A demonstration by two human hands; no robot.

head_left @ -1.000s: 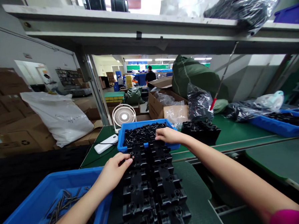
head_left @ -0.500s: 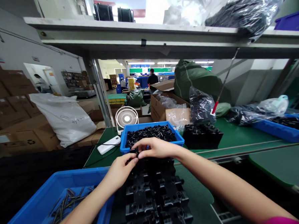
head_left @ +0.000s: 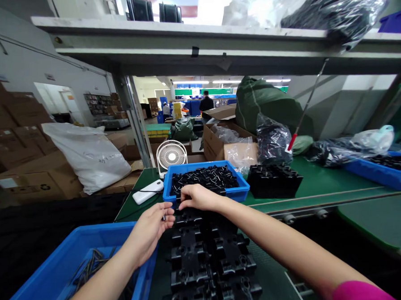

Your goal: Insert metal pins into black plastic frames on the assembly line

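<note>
My left hand (head_left: 151,231) is beside the far left of the black moulded plastic parts (head_left: 193,262), its fingers curled with a small dark pin (head_left: 163,217) showing between them. At the far end of those parts, my right hand (head_left: 198,197) is bent downward, thumb and fingers closed in a pinch. Whatever sits in that pinch is hidden. The parts stand in two rows on the green table, running toward me. Just beyond my right hand, a blue tray (head_left: 240,193) holds many short black pieces (head_left: 208,176).
A larger blue bin (head_left: 90,230) with long dark rods stands at lower left. A white fan (head_left: 171,156) and a white power bank (head_left: 148,192) lie beyond. More black parts (head_left: 274,182) stand right of the tray. A shelf (head_left: 215,39) spans overhead, with a red-handled screwdriver (head_left: 292,140) hanging below.
My left hand has moved left and down, away from my right hand, and its fingers have turned to show the pin. My right hand has shifted slightly left; the view has tilted a little.
</note>
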